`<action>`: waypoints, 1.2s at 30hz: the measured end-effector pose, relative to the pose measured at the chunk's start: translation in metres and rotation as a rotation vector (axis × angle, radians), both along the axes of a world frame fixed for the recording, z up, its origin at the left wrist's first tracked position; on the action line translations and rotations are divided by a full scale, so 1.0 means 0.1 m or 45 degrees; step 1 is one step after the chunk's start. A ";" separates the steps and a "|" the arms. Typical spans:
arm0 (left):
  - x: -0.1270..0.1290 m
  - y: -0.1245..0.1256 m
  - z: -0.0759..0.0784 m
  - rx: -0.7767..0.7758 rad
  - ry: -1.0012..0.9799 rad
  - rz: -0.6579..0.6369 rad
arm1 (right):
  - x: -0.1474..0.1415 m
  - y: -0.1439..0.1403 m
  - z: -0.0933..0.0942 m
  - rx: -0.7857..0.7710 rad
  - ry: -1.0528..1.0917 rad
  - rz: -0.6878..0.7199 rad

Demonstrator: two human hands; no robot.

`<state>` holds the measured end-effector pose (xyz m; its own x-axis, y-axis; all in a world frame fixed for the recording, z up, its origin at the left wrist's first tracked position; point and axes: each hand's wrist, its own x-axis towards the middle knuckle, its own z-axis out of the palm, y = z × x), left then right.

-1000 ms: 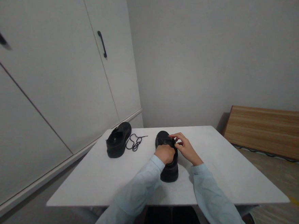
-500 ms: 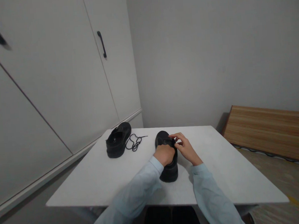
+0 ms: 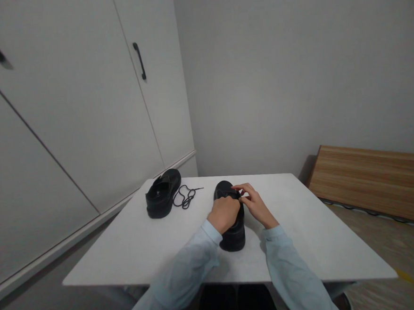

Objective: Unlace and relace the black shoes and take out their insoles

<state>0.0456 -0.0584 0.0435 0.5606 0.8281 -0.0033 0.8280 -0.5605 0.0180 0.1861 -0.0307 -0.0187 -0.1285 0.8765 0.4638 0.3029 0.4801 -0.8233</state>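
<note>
Both hands are working on top of one black shoe [image 3: 234, 233] near the middle of the white table [image 3: 305, 242]. The left hand [image 3: 224, 213] is curling over the shoe's top, and its grip is looking closed, maybe pressing the shoe down so it is not sliding. The right hand [image 3: 255, 206] is pinching its fingertips together at the front of the shoe's opening. Something small and dark may be sitting in that pinch, but I cannot tell what. The shoe is sitting flat with its toe pointing away from the person, so the top is easy to reach. Another black shoe [image 3: 163, 193] is lying apart on the left, and a loose black lace [image 3: 186, 197] is lying in loops just beside it.
</note>
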 end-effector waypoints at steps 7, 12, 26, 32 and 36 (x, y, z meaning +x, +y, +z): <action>-0.11 0.05 0.19 -0.031 -0.020 0.040 | 0.00 -0.02 0.02 -0.008 -0.030 0.016; -0.16 0.13 0.27 -0.066 -0.030 0.028 | 0.00 -0.01 0.01 0.011 -0.028 0.029; -0.18 0.10 0.38 -0.046 -0.032 -0.015 | 0.02 0.03 -0.04 -0.028 0.006 0.053; -0.18 0.03 0.49 -0.007 -0.014 -0.037 | 0.02 0.03 -0.05 -0.016 -0.006 0.066; -0.18 -0.08 0.58 0.025 0.026 -0.066 | 0.04 0.05 -0.07 0.005 -0.030 0.073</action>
<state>0.0277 -0.0663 0.1020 0.6029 0.7978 0.0010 0.7978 -0.6028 -0.0102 0.1897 -0.0257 -0.0252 -0.1890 0.8656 0.4637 0.2939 0.5005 -0.8143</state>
